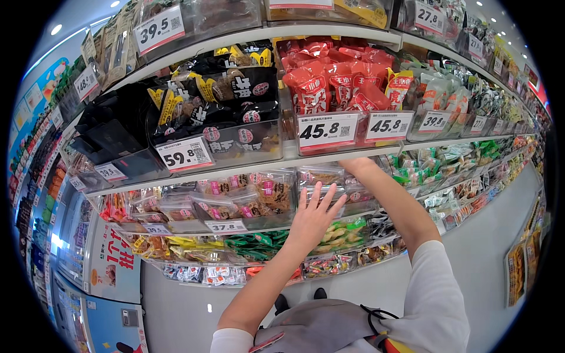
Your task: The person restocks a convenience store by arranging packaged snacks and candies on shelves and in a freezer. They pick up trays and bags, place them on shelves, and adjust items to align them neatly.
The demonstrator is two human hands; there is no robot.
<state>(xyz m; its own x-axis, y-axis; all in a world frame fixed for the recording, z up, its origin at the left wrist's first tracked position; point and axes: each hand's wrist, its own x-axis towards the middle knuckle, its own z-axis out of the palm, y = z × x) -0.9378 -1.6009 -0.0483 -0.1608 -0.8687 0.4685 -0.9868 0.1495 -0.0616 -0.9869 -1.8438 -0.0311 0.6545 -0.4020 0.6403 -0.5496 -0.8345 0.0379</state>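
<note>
My left hand (315,216) has its fingers spread in front of a clear bin on the third shelf tier. Just beyond its fingertips lie clear zip bags of shredded brown snack (324,174); whether it touches them is unclear. Only the back and wrist of my right hand (356,164) show, reaching in under the white shelf edge (337,155). Its fingers are hidden behind that edge, so what they hold cannot be seen. To the left, more clear bags with pink labels (267,194) fill the neighbouring bin.
Above stand bins of black jerky packets (216,101) and red snack packets (340,84), with price tags (326,132) along their fronts. Lower down are green packets (256,242) and small wrapped snacks (329,264). A blue-and-white freezer cabinet (112,313) stands left on the grey floor (176,317).
</note>
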